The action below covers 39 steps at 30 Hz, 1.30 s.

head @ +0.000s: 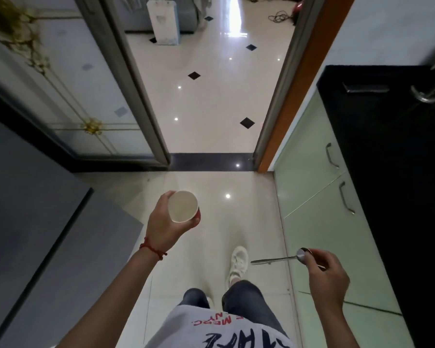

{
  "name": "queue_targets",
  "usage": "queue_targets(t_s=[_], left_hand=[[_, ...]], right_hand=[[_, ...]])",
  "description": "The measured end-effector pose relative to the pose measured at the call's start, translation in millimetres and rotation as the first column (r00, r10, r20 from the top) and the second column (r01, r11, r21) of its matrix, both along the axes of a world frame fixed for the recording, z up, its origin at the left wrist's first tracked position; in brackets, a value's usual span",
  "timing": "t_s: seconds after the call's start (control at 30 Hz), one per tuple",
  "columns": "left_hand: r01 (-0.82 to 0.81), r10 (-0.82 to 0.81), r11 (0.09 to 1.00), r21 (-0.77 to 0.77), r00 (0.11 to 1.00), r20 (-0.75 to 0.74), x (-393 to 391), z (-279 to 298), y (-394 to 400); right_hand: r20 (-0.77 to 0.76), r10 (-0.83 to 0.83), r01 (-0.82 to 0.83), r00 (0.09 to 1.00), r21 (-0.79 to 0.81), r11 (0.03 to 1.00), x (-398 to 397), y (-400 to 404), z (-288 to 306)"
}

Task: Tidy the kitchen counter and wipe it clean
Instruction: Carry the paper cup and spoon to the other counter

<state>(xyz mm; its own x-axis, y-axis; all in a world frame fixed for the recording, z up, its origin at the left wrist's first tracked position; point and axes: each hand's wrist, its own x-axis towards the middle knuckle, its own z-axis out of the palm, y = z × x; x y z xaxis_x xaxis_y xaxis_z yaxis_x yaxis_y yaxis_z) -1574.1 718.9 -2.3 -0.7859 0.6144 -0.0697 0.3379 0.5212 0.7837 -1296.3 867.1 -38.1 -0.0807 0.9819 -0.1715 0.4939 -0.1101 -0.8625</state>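
Observation:
My left hand (165,223) grips a paper cup (183,206), white inside and red outside, with its open mouth facing up toward the camera; it looks empty. My right hand (327,275) pinches a metal spoon (278,259) near its bowl, the handle pointing left over the floor. Both hands hang above the tiled kitchen floor in front of an open doorway. The black kitchen counter (387,159) runs along the right edge of the view.
Pale green cabinet doors (319,192) with metal handles sit under the counter. A grey appliance surface (30,222) fills the left side. A sliding glass door (68,96) stands at the left of the doorway. My white shoe (238,264) steps forward on the floor.

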Motion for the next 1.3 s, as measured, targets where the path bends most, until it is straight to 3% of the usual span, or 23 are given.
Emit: queue_targets(t_s=[0.2, 0.5, 0.67, 0.77, 1.0, 1.3], left_hand=[[0.01, -0.01, 1.0, -0.024, 1.0, 0.003, -39, -13, 108], [0.082, -0.081, 0.996, -0.046, 0.996, 0.023, -80, -11, 237], [0.139, -0.139, 0.989, -0.049, 0.99, 0.012, -113, -11, 312], [0.262, -0.262, 0.963, -0.059, 0.965, -0.003, -135, -12, 364], [0.604, -0.607, 0.793, -0.08, 0.795, -0.015, -171, 8, 494], [0.85, -0.844, 0.527, 0.016, 0.522, 0.124, -117, 41, 614]], right_hand=[[-0.02, 0.037, -0.037, 0.999, -0.014, 0.999, -53, 111, -11], [-0.076, 0.07, -0.067, 0.995, 0.046, 0.997, -133, 268, 27], [-0.148, -0.029, 0.037, 0.989, 0.051, 0.998, -161, 317, 30], [-0.191, -0.157, 0.17, 0.969, 0.051, 0.984, -170, 338, 23], [-0.138, -0.448, 0.461, 0.883, 0.082, 0.883, -175, 362, 31], [-0.144, -0.76, 0.773, 0.634, 0.151, 0.616, -149, 367, 50]])
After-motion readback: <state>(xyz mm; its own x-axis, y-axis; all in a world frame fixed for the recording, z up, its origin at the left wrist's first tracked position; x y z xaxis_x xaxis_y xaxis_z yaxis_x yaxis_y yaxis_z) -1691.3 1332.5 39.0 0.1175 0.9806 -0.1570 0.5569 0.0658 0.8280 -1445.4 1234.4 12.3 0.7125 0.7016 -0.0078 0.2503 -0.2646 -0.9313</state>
